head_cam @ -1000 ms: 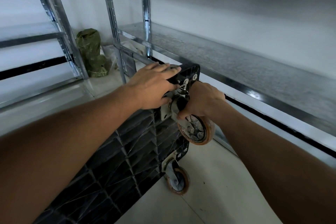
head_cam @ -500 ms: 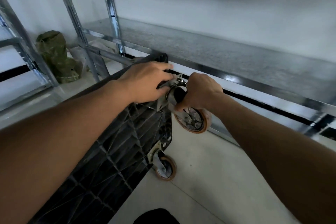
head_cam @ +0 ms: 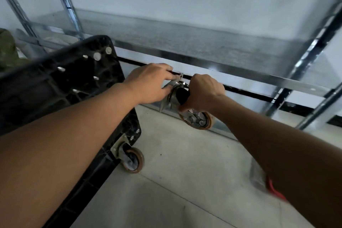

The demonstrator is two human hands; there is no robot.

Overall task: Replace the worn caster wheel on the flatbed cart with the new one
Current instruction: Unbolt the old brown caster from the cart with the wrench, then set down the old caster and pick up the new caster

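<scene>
1. Pale concrete floor runs under a galvanised shelf rack. The black flatbed cart stands tipped on its edge with its ribbed underside facing the person, probably so that the wheel mounts can be reached.
2. Bare bolts stick out of the cart's upper corner with nothing fitted on them. A second caster is mounted at the lower corner.
3. The caster wheel is held in the air just right of the cart, clear of it and in front of the rack's lowest rail. I cannot tell whether it is the worn one or the new one.
4. The right hand is wrapped firmly around the caster's fork and swivel, and the orange-rimmed wheel hangs below the fist.
5. The left hand lays nearly straight fingers over the mounting plate. It seems to be steadying the plate rather than clenching it.
6. The caster's weight sits under the right fist, and the plate points left toward the cart.
</scene>
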